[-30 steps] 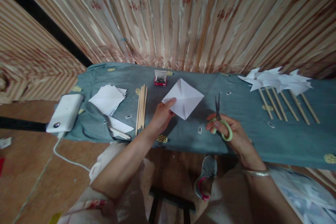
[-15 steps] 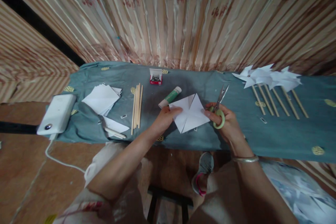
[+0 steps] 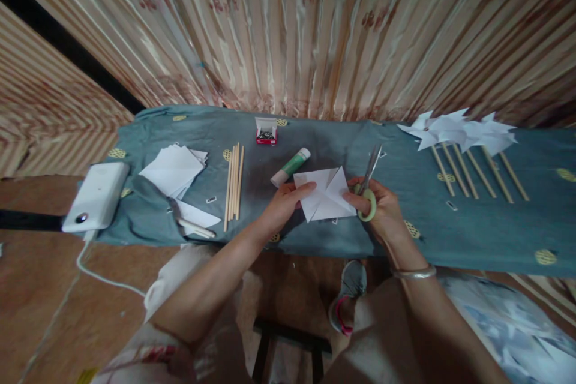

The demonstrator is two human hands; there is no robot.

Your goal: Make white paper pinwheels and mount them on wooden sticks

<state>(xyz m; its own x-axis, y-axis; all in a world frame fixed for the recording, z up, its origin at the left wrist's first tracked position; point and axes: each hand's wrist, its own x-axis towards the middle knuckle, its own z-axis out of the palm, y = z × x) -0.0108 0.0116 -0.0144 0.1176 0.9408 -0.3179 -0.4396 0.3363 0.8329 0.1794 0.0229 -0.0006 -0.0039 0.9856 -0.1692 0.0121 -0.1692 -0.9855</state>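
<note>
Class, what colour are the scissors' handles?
The scissors' handles are pale green, seen best in the head view.

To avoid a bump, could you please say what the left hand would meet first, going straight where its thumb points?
Past the paper it holds, probably the right hand and its scissors; depth is unclear.

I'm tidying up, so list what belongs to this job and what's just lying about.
Likely part of the job:
slit paper square, in the left hand
green-handled scissors, in the right hand
paper stack
wooden sticks
paper pinwheels
open red box
glue stick

Seemingly just lying about:
white cabled device
small printed tags
</note>
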